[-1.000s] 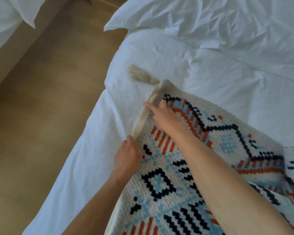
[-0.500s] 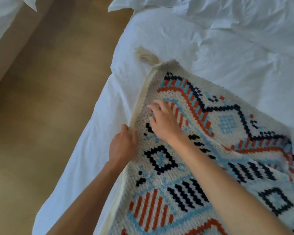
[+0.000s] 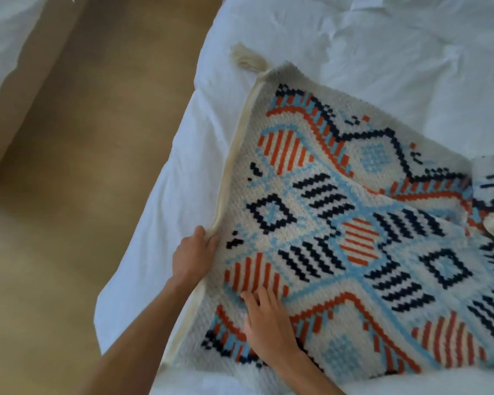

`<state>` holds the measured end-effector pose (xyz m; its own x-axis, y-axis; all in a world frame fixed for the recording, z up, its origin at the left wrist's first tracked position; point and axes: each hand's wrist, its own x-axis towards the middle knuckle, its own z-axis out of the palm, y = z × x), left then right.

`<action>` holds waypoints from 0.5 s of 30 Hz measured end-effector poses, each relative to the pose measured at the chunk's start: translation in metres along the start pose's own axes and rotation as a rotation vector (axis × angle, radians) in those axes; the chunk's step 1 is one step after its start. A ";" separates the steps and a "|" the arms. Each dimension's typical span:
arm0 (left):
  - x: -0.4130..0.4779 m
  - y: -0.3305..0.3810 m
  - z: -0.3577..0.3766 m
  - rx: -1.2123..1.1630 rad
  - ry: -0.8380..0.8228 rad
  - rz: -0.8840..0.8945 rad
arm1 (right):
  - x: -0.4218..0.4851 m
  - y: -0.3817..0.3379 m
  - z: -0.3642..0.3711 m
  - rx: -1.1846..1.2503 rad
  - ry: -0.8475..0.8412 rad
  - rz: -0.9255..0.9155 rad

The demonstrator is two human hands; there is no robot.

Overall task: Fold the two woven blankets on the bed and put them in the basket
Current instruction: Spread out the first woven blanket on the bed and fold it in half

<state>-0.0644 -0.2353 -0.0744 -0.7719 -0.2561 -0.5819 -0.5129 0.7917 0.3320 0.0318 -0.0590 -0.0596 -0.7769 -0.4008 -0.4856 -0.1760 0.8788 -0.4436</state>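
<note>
- Since half a second ago the right hand (image 3: 268, 323) has slid down the cream woven blanket with blue, orange and navy geometric patterns (image 3: 340, 195), from its middle to its near left corner; the left hand (image 3: 193, 258) stays on the same side edge.
- The bed with rumpled white sheets (image 3: 382, 38) fills the right and upper part of the view, its edge running diagonally from top centre to bottom left.
- A tan wooden floor (image 3: 69, 195) lies left of the bed, with more white bedding (image 3: 6, 38) at the upper left corner.
- The blanket lies spread flat on the bed near its left edge, pattern up; one layer overlaps another on the right.
- At the far right a patterned piece (image 3: 488, 178) is blurred, possibly a folded part of the same blanket; I cannot tell.
- A plain cream border strip (image 3: 234, 155) runs along the blanket's left side.
- The left hand grips this border, thumb on top and fingers tucked under the edge.
- The right hand rests flat on the weave, fingers spread and straight, grasping nothing.
- A cream tassel (image 3: 247, 57) sticks out from the blanket's far corner onto the sheet.
</note>
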 end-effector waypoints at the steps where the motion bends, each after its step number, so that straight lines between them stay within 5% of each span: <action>1: -0.006 -0.001 0.000 -0.003 -0.041 0.000 | -0.010 -0.005 0.007 0.010 -0.051 0.001; 10: -0.084 -0.054 0.017 -0.112 -0.258 -0.014 | -0.078 -0.040 0.057 -0.152 -0.266 0.118; 15: -0.111 -0.080 0.032 0.122 -0.265 0.018 | -0.082 -0.051 0.061 -0.272 -0.075 0.212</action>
<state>0.0744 -0.2524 -0.0600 -0.6474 -0.1004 -0.7555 -0.4384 0.8599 0.2614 0.1412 -0.0865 -0.0428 -0.7687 -0.2108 -0.6039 -0.1776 0.9773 -0.1152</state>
